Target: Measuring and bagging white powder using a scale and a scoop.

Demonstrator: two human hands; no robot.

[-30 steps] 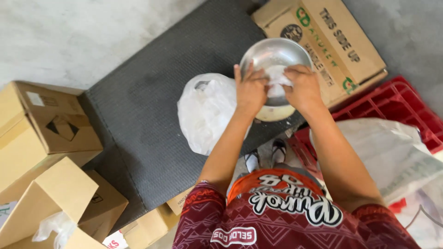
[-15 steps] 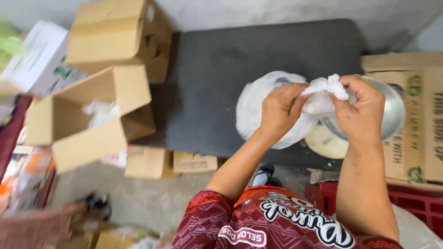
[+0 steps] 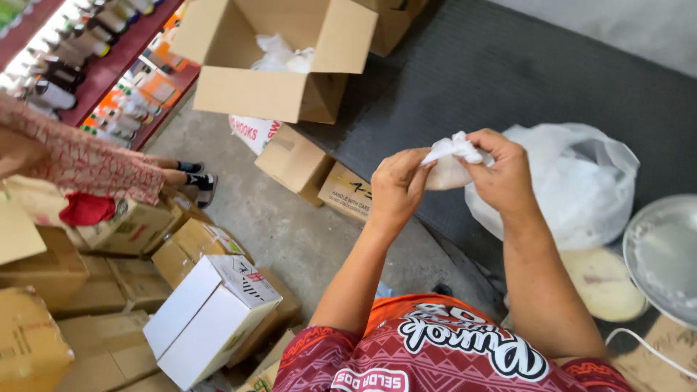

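My left hand (image 3: 396,190) and right hand (image 3: 501,174) meet in front of my chest, both pinched shut on a small white plastic bag (image 3: 450,163). The fingers of each grip its bunched, twisted top, and the filled bottom of the bag hangs between my palms (what is inside I cannot tell). Just beyond my right hand, a large translucent plastic bag (image 3: 573,189) lies on a dark grey mat (image 3: 508,72). To my right a round metal bowl (image 3: 664,254) sits at the picture's edge, beside a pale round lid (image 3: 602,283). Past my left hand, an open cardboard box (image 3: 279,54) holds more white bags. Smaller cartons crowd the concrete floor (image 3: 290,225) on my left, including a white box (image 3: 210,316). Another person's patterned sleeve (image 3: 80,163) reaches in from the far left.
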